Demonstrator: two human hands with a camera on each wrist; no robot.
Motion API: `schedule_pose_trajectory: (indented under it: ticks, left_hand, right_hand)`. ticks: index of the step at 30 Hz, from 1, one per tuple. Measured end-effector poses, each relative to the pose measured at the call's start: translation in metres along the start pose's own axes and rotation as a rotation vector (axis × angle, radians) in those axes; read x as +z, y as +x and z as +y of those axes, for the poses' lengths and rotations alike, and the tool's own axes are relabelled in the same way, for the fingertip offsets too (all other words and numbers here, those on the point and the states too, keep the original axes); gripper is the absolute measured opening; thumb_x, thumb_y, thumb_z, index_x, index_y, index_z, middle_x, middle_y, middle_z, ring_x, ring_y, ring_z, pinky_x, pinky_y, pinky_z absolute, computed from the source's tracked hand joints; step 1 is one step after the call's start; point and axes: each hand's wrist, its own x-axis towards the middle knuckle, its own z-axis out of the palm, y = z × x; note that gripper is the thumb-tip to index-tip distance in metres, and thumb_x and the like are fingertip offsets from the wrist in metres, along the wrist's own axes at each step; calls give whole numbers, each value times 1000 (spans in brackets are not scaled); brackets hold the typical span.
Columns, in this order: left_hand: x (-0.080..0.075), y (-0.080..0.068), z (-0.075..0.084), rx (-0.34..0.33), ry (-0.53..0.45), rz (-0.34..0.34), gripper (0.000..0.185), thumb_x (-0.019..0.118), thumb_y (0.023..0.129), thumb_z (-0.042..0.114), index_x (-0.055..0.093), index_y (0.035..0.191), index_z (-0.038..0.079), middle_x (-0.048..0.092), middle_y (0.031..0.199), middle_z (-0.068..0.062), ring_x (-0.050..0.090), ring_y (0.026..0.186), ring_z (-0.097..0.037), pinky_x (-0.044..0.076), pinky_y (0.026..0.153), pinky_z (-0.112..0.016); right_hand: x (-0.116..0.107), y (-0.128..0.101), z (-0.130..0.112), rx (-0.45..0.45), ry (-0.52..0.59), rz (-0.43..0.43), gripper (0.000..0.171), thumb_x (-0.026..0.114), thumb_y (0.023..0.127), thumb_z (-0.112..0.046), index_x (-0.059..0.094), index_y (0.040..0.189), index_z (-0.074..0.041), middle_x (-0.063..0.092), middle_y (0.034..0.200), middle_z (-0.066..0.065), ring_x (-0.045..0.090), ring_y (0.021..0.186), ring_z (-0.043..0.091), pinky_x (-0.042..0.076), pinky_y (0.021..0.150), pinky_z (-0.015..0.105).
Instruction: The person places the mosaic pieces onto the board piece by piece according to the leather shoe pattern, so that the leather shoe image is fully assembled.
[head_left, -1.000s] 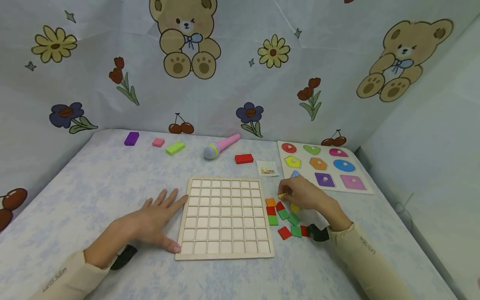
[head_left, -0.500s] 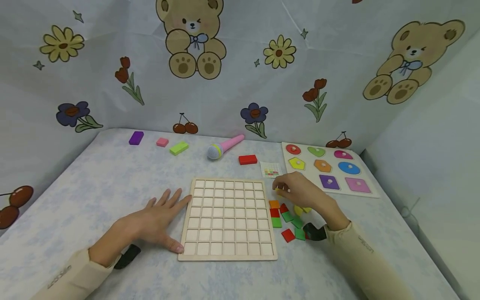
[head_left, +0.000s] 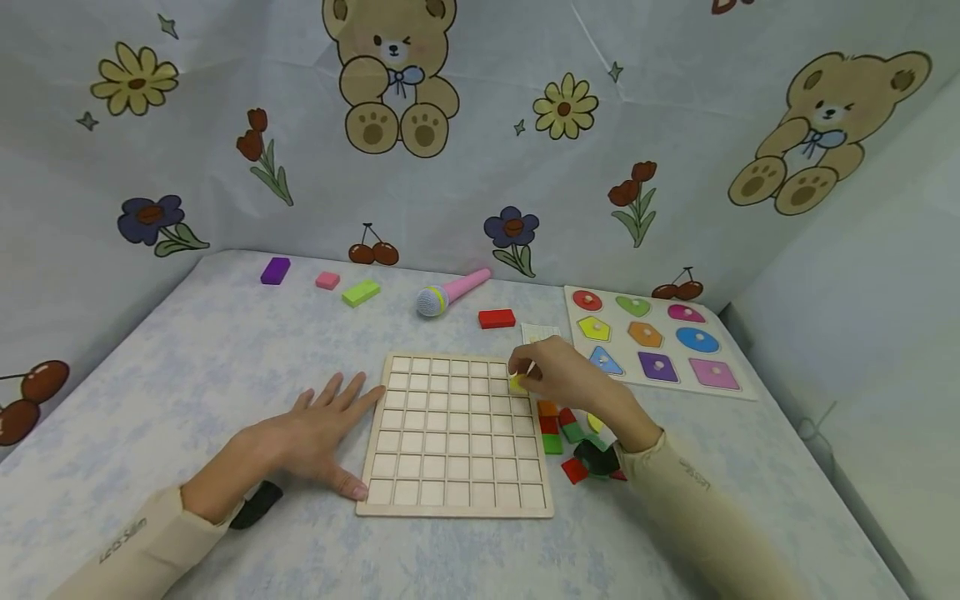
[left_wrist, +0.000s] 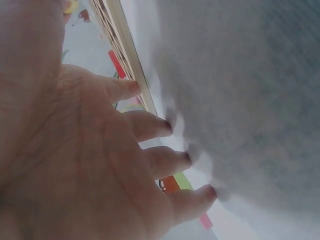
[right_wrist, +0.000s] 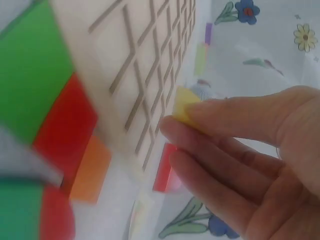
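Here the wooden grid board (head_left: 455, 436) lies flat on the table (head_left: 187, 358), cells all bare. Left hand (head_left: 311, 442) spread flat beside the board's left edge, fingertips touching it, steadying. Right hand (head_left: 558, 379) pinches a yellow square tile (head_left: 517, 383) between thumb and fingers, hovering over the board's upper right cells. Loose coloured tiles (head_left: 558, 429) sit just right of the board. To seat it well: square the tile to a cell, lower flat, keep the board pinned.
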Motion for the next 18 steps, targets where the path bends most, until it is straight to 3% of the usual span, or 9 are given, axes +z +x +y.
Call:
schedule_pose_trajectory:
  ticks: [7, 18]
  left_hand:
    - [0, 1, -1, -2, -3, -2, 134, 81, 64, 69, 10, 163, 13, -3, 167, -23, -7, 152, -49, 2, 113, -75]
    - [2, 3, -2, -2, 9, 4, 134, 81, 63, 70, 9, 163, 15, -2, 167, -23, -6, 151, -50, 2, 111, -77]
  right_hand:
    - [10, 19, -20, -61, 34, -8, 13, 71, 91, -4, 75, 101, -10, 73, 95, 1, 66, 80, 13, 57, 76, 26]
    - [29, 46, -45, -193, 139, -53, 4, 69, 93, -9, 73, 92, -8, 70, 83, -4, 61, 78, 4, 52, 75, 20]
